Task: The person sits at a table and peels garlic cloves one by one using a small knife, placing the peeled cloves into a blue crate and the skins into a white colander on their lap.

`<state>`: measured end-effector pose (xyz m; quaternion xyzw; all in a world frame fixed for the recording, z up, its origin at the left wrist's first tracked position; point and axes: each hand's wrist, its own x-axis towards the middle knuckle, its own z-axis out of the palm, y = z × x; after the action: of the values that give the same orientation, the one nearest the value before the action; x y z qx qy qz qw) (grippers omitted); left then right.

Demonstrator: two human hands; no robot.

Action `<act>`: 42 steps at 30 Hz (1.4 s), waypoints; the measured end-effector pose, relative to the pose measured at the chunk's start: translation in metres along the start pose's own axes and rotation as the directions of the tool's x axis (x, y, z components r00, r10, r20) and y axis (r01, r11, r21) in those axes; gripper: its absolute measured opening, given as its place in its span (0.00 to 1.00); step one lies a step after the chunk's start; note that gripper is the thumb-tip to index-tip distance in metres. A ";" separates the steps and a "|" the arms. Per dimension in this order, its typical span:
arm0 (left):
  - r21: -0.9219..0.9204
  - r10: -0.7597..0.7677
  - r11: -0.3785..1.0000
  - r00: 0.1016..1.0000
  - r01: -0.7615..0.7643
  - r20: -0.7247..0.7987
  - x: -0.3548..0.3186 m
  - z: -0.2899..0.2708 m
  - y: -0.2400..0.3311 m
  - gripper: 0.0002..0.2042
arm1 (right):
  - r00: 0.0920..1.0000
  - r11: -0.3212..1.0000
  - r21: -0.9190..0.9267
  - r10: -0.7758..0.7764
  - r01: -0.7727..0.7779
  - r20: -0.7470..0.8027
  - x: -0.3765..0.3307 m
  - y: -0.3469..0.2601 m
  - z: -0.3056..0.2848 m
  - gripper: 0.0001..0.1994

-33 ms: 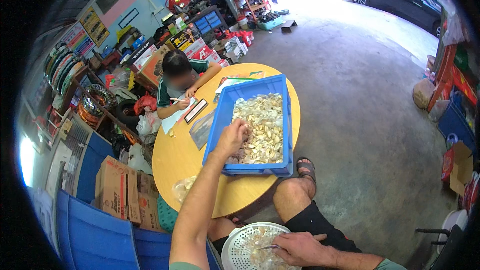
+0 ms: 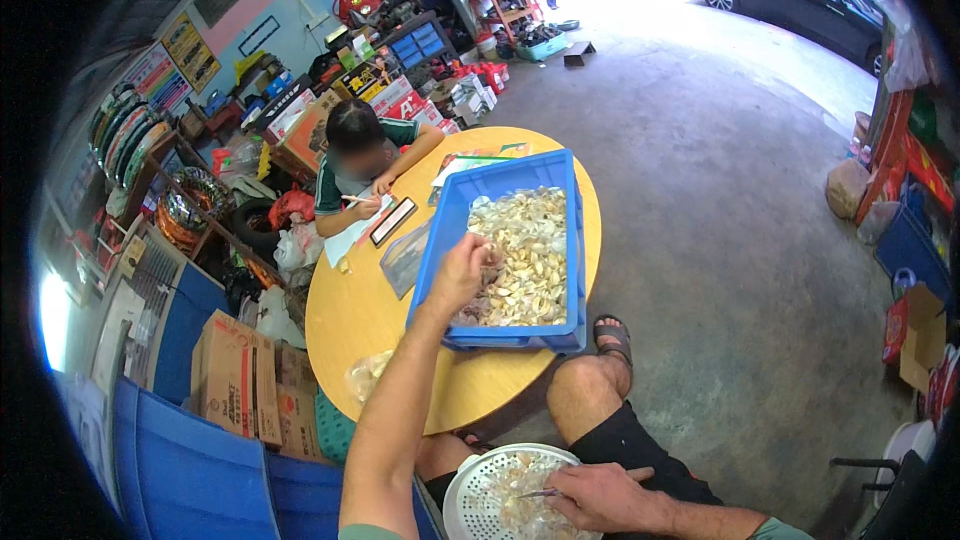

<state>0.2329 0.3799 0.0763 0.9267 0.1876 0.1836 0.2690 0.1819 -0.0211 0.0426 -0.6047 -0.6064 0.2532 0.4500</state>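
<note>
My left hand (image 2: 463, 275) reaches into a blue plastic crate (image 2: 577, 270) on the round table. Its fingers are curled together at the heap of pale yellow and whitish shell-like pieces (image 2: 530, 275); whatever they pinch is too small to make out. Low in front of me, my right hand (image 2: 605, 498) is closed round a slim pointed metal tool (image 2: 540, 493). The tool's tip lies over a white perforated colander (image 2: 475, 512), which holds translucent, pale flaky pieces (image 2: 520, 480). My right fingers hide most of the tool.
The round wooden table (image 2: 350, 340) also bears a clear bag (image 2: 368, 375), a pencil case (image 2: 393, 222) and papers. Across it, a person (image 2: 355, 155) writes with a pencil. Cardboard boxes (image 2: 235, 375) stand at the left. My bent knee (image 2: 590, 390) is right of the colander.
My left hand has shifted very slightly within the crate, away from me. The right hand and its tool look unmoved.
</note>
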 end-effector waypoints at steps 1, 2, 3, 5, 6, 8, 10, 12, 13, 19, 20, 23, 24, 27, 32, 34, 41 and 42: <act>-0.188 -0.052 0.981 0.999 0.049 -0.013 -0.003 -0.005 0.002 0.12 | 0.999 1.000 -0.002 0.003 -0.003 0.036 0.000 0.001 0.000 0.08; -0.368 -0.108 0.925 0.994 0.094 -0.018 -0.008 -0.011 0.003 0.11 | 0.997 1.000 -0.004 0.005 -0.005 0.074 0.000 0.001 0.000 0.09; -0.537 -0.161 0.833 0.987 0.129 -0.013 -0.014 -0.016 0.008 0.11 | 0.998 1.000 0.017 0.010 -0.012 0.069 0.000 0.003 0.001 0.09; -0.633 -0.156 0.765 0.988 0.116 -0.007 -0.033 -0.026 0.024 0.11 | 0.998 0.998 0.056 0.025 -0.028 0.060 -0.002 0.005 0.004 0.08; -0.665 -0.168 0.738 0.986 0.117 -0.013 -0.048 -0.032 0.032 0.12 | 0.994 0.999 0.018 0.036 -0.038 0.100 -0.003 0.005 0.006 0.10; -0.719 -0.187 0.686 0.982 0.117 -0.019 -0.079 -0.040 0.047 0.12 | 0.993 0.997 -0.051 0.063 -0.058 0.104 -0.005 0.009 0.010 0.09; -0.770 -0.222 0.626 0.975 0.121 -0.027 -0.118 -0.041 0.061 0.12 | 0.996 0.996 -0.068 0.062 -0.057 0.071 -0.010 0.003 0.007 0.08; -0.789 -0.260 0.600 0.965 0.131 -0.038 -0.158 -0.042 0.073 0.11 | 0.995 0.994 -0.062 0.092 -0.089 0.042 -0.012 -0.008 0.000 0.07; -0.803 -0.270 0.582 0.962 0.130 -0.039 -0.178 -0.037 0.077 0.11 | 0.992 0.992 -0.060 0.117 -0.115 0.041 -0.014 -0.011 -0.002 0.06; -0.846 -0.431 0.495 0.901 0.196 -0.043 -0.304 0.006 0.100 0.10 | 0.989 0.980 -0.177 0.072 -0.094 -0.128 -0.029 -0.003 -0.005 0.08; -0.823 -0.432 0.542 0.897 0.170 -0.099 -0.321 0.018 0.106 0.10 | 0.984 0.974 -0.197 0.085 -0.115 -0.154 -0.032 -0.003 -0.005 0.08; -0.288 -0.275 0.943 0.877 0.167 -0.393 -0.367 0.029 0.113 0.08 | 0.970 0.956 -0.225 0.144 -0.188 -0.196 -0.036 -0.003 -0.006 0.09; -0.028 -0.173 0.983 0.857 0.182 -0.486 -0.378 0.028 0.119 0.08 | 0.966 0.939 -0.261 0.180 -0.224 -0.183 -0.035 -0.003 -0.005 0.10; 0.059 -0.157 0.970 0.796 0.235 -0.584 -0.401 0.035 0.122 0.08 | 0.964 0.900 -0.348 0.227 -0.262 -0.138 -0.037 0.000 0.003 0.13; -0.202 -0.334 0.942 0.752 0.266 -0.569 -0.412 0.035 0.123 0.07 | 0.973 0.853 -0.469 0.209 -0.229 -0.095 -0.030 0.022 0.026 0.12; -0.274 -0.380 0.924 0.733 0.268 -0.564 -0.412 0.034 0.120 0.08 | 0.978 0.853 -0.481 0.155 -0.203 -0.138 -0.028 0.018 0.028 0.11; -0.333 -0.393 0.912 0.740 0.239 -0.546 -0.407 0.048 0.122 0.08 | 0.951 0.825 -0.486 0.191 -0.290 -0.244 -0.032 -0.009 0.011 0.12; -0.074 -0.178 0.982 0.739 0.172 -0.650 -0.403 0.049 0.131 0.07 | 0.946 0.828 -0.467 0.219 -0.310 -0.240 -0.034 -0.004 0.008 0.12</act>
<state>-0.0603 0.0764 0.0153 0.7811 0.3549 0.4703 0.2067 0.1687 -0.0529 0.0345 -0.7983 -0.5191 0.0936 0.2907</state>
